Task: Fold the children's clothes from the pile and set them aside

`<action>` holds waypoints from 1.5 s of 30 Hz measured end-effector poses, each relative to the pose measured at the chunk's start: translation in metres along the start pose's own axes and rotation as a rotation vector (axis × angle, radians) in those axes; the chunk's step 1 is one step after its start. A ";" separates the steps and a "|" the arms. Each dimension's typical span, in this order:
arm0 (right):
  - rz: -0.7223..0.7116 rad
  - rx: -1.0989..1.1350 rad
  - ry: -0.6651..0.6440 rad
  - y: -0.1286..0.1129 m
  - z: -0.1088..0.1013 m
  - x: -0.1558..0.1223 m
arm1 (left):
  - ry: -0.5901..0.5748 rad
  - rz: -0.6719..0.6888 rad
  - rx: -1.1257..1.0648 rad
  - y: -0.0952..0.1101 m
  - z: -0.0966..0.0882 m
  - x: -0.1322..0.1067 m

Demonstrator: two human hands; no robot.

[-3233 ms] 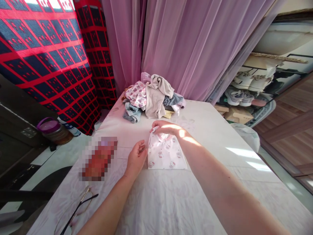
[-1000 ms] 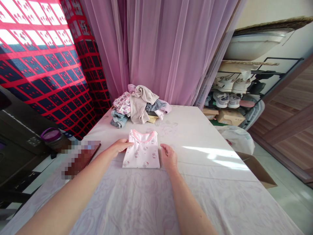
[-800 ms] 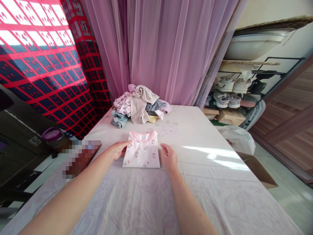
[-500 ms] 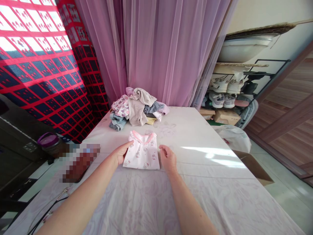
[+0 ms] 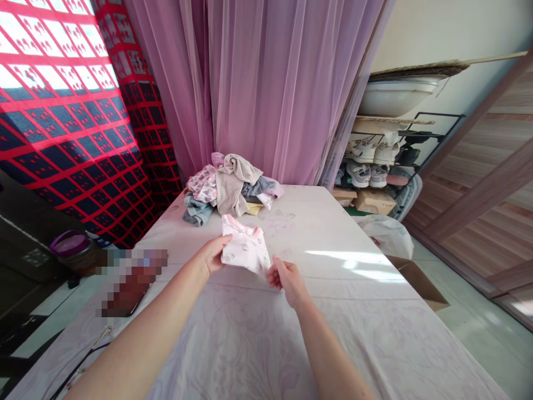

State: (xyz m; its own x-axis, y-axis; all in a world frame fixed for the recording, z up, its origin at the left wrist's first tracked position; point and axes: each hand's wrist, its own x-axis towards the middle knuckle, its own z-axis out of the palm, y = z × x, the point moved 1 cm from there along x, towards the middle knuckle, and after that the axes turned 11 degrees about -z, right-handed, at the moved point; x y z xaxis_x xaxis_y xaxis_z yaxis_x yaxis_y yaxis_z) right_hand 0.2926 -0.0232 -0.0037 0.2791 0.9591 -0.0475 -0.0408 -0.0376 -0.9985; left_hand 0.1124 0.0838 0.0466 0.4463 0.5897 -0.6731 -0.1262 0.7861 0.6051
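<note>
- Left hand [image 5: 213, 255]: the grip pinches the left edge of a folded pink-and-white baby top [image 5: 244, 244], with the thumb on top.
- Right hand [image 5: 289, 282]: the grip is pressed together on the top's near right corner.
- Baby top: between the hands, tilted, collar toward the far side, just short of the clothes. Whether it touches the table [image 5: 328, 333] cannot be told.
- Pile of clothes [image 5: 231, 189]: heaped at the table's far end, against a sheer pink curtain [image 5: 266, 83].
- Left of the hands: a blurred object [image 5: 131, 283] on the table, near its edge.
- Right, beyond the table: shoes [image 5: 364, 166] on a rack, a white plastic bag [image 5: 387, 236], and a cardboard box [image 5: 416, 280].
</note>
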 end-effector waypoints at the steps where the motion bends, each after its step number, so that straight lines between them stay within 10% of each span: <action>1: 0.075 0.039 -0.081 -0.002 -0.001 -0.007 | -0.019 0.016 -0.004 0.002 0.004 0.001; 6: 0.214 0.276 -0.246 -0.006 0.007 -0.030 | -0.033 0.062 -0.047 0.007 0.012 0.006; 21: 0.216 0.835 0.337 -0.027 0.050 0.019 | 0.045 0.062 -0.088 -0.024 -0.011 0.013; 35: -0.049 0.767 0.629 -0.079 -0.068 0.085 | 0.907 0.670 1.567 -0.032 -0.064 0.040; 45: -0.194 0.685 0.668 -0.125 -0.161 0.234 | 0.999 0.752 1.726 -0.046 -0.077 0.049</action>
State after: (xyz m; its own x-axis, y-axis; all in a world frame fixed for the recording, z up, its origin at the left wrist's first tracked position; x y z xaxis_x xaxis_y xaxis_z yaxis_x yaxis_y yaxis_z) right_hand 0.5176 0.1612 0.1050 0.8178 0.5665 -0.1011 -0.4262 0.4782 -0.7679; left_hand 0.0716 0.0905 -0.0469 0.1359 0.9633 0.2313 0.9828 -0.1607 0.0916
